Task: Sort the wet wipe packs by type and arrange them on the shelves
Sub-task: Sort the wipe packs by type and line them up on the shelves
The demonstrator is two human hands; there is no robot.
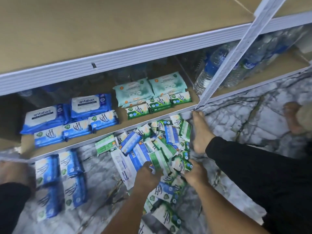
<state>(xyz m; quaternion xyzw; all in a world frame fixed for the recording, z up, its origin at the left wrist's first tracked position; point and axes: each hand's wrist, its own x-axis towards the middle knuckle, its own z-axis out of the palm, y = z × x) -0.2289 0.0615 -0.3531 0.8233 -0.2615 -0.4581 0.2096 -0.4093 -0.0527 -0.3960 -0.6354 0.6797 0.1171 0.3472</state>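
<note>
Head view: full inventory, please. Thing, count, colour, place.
antabax packs: two stacks, blue and white, lower shelf, back left
small blue packs: three stacks, blue, shelf front, before the antabax
teal packs: two stacks, pale teal, shelf back, middle
small green packs: three stacks, green and white, shelf front, before the teal
floor blue packs: about four, blue, floor left, in rows
mixed pile: many, blue and green, floor below the shelf edge
water bottles: several, clear with blue labels, shelf right
shelf: one, white frame, brown boards
floor: grey-white marble pattern
bare feet: three, on the floor; left, by the shelf post, far right
left hand: on the pile, grip unclear
right hand: at the pile's right edge, grip unclear
</note>
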